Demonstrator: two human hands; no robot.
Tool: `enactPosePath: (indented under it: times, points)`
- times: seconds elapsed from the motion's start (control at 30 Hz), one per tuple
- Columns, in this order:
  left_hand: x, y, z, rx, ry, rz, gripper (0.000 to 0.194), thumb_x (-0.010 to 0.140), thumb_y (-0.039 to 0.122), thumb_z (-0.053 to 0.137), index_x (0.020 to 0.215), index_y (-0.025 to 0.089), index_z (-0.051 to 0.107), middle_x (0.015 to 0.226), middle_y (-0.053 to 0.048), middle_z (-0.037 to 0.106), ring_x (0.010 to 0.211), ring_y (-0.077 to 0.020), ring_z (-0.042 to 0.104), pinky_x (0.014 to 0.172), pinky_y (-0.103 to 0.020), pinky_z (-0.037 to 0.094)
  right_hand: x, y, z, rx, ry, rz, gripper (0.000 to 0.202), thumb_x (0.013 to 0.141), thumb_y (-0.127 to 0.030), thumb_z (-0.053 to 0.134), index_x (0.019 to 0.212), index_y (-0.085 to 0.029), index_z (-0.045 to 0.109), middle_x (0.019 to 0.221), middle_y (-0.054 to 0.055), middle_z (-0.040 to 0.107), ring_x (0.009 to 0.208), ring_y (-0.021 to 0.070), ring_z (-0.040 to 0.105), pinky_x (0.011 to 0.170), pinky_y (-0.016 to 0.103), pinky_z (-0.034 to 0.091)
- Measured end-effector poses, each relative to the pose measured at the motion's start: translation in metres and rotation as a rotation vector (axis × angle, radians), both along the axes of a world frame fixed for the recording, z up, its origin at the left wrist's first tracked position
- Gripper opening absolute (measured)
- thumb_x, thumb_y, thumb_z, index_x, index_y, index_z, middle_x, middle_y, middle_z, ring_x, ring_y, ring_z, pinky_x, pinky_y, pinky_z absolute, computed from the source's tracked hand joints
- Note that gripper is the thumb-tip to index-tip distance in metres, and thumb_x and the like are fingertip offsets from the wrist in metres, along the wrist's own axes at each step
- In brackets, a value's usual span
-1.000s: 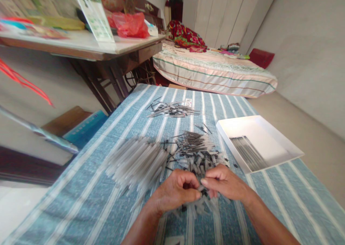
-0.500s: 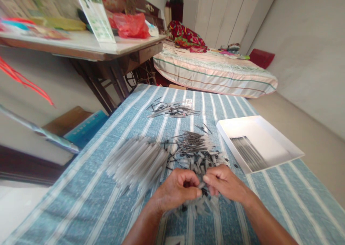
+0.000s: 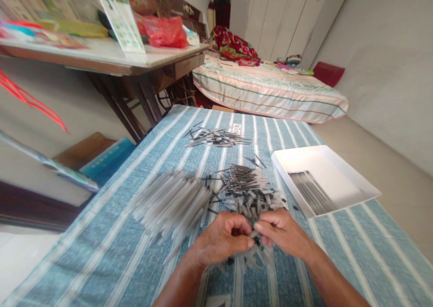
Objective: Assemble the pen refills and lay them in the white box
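Note:
My left hand (image 3: 225, 238) is closed in a pinch low over the table, near a pile of small translucent and black pieces (image 3: 252, 203). Facing it, my right hand (image 3: 282, 232) is also pinched, its fingertips almost touching those of the left. Whatever lies between the fingertips is too small and blurred to name. Left of the hands is a heap of long translucent tubes (image 3: 176, 199). Thin dark rods (image 3: 241, 177) lie just beyond the small pieces. A looser group of rods (image 3: 218, 137) sits farther back.
At the right, a white box tray (image 3: 352, 171) holds a row of grey sticks (image 3: 313, 192). Blue striped cloth (image 3: 111, 235) covers the table. A side table (image 3: 162, 59) with a red bag (image 3: 165, 31) stands at the back left, and a bed (image 3: 270, 88) is behind.
Both hands stay nearly in place, with only a very slight shift of the fingers. The piles and the white tray look the same.

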State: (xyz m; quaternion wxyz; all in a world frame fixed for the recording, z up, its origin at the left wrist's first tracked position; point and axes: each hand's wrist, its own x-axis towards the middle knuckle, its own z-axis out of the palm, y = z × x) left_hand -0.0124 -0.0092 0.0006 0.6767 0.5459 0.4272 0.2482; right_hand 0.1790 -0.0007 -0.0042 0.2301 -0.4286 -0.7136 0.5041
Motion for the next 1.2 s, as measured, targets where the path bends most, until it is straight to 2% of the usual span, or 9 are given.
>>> enactPosePath:
  times: [0.07, 0.23, 0.37, 0.5, 0.63, 0.77, 0.9, 1.03, 1.2]
  points:
    - [0.001, 0.0, 0.0, -0.012, -0.008, -0.004, 0.012, 0.06, 0.022, 0.063, 0.063, 0.013, 0.056, 0.051, 0.007, 0.045, 0.049, -0.0056, 0.034, 0.046, -0.019, 0.026, 0.0, -0.001, -0.001, -0.019, 0.004, -0.004, 0.045, 0.085, -0.046, 0.043, 0.052, -0.017, 0.05, 0.046, -0.002, 0.052, 0.043, 0.0089, 0.048, 0.044, 0.019, 0.035]
    - [0.001, 0.0, -0.003, 0.012, 0.008, -0.008, 0.011, 0.061, 0.021, 0.062, 0.063, 0.012, 0.056, 0.051, 0.007, 0.044, 0.049, -0.0056, 0.034, 0.046, -0.018, 0.026, -0.002, -0.003, 0.0, -0.016, 0.017, -0.063, 0.032, 0.078, -0.044, 0.056, 0.06, -0.017, 0.054, 0.05, -0.003, 0.054, 0.046, 0.0095, 0.049, 0.046, 0.019, 0.036]
    - [0.001, 0.0, -0.003, -0.002, 0.001, -0.009, 0.011, 0.061, 0.022, 0.062, 0.064, 0.012, 0.056, 0.051, 0.007, 0.044, 0.048, -0.0055, 0.034, 0.045, -0.019, 0.026, -0.002, -0.004, 0.0, -0.044, 0.001, -0.052, 0.044, 0.084, -0.047, 0.044, 0.052, -0.017, 0.05, 0.045, -0.002, 0.051, 0.042, 0.0093, 0.047, 0.044, 0.02, 0.035]
    - [0.002, -0.001, -0.002, -0.002, 0.004, 0.006, 0.012, 0.06, 0.022, 0.062, 0.062, 0.012, 0.056, 0.05, 0.007, 0.044, 0.048, -0.0055, 0.034, 0.045, -0.019, 0.025, -0.002, -0.006, -0.002, -0.038, 0.017, -0.071, 0.033, 0.079, -0.044, 0.054, 0.06, -0.017, 0.053, 0.049, -0.003, 0.053, 0.044, 0.009, 0.048, 0.045, 0.019, 0.036]
    - [0.004, -0.002, -0.002, 0.001, 0.002, 0.008, 0.013, 0.059, 0.023, 0.063, 0.062, 0.013, 0.055, 0.049, 0.008, 0.043, 0.047, -0.0053, 0.033, 0.045, -0.019, 0.026, -0.002, -0.007, -0.004, -0.049, 0.01, -0.071, 0.046, 0.084, -0.048, 0.044, 0.051, -0.016, 0.049, 0.044, -0.002, 0.051, 0.041, 0.0082, 0.047, 0.042, 0.018, 0.035]
    - [0.004, -0.002, -0.002, -0.002, 0.009, 0.0, 0.011, 0.06, 0.022, 0.063, 0.062, 0.013, 0.056, 0.049, 0.008, 0.043, 0.047, -0.0052, 0.034, 0.045, -0.018, 0.025, -0.001, -0.009, -0.006, -0.03, 0.052, -0.104, 0.033, 0.078, -0.044, 0.056, 0.061, -0.016, 0.052, 0.049, -0.003, 0.053, 0.044, 0.0084, 0.049, 0.044, 0.018, 0.037]
    - [0.005, -0.002, -0.002, -0.012, 0.011, -0.022, 0.009, 0.059, 0.02, 0.062, 0.06, 0.013, 0.055, 0.047, 0.008, 0.044, 0.045, -0.005, 0.033, 0.043, -0.018, 0.025, 0.0, -0.01, -0.007, -0.041, 0.029, -0.094, 0.042, 0.083, -0.045, 0.048, 0.052, -0.016, 0.049, 0.045, -0.002, 0.052, 0.041, 0.0077, 0.047, 0.043, 0.018, 0.036]
    - [0.007, -0.002, -0.001, 0.0, 0.047, -0.018, 0.007, 0.058, 0.018, 0.06, 0.06, 0.013, 0.054, 0.046, 0.009, 0.042, 0.044, -0.0046, 0.032, 0.042, -0.018, 0.024, 0.0, -0.011, -0.007, -0.062, 0.075, -0.116, 0.029, 0.078, -0.041, 0.057, 0.063, -0.016, 0.053, 0.049, -0.003, 0.053, 0.044, 0.0082, 0.049, 0.044, 0.017, 0.037]
    - [0.009, -0.003, -0.002, 0.03, 0.049, -0.032, 0.009, 0.057, 0.016, 0.06, 0.057, 0.014, 0.052, 0.047, 0.009, 0.042, 0.045, -0.0045, 0.032, 0.043, -0.017, 0.024, -0.001, -0.012, -0.011, -0.073, 0.019, -0.116, 0.037, 0.082, -0.041, 0.05, 0.054, -0.017, 0.046, 0.045, -0.004, 0.05, 0.041, 0.0072, 0.047, 0.042, 0.017, 0.034]
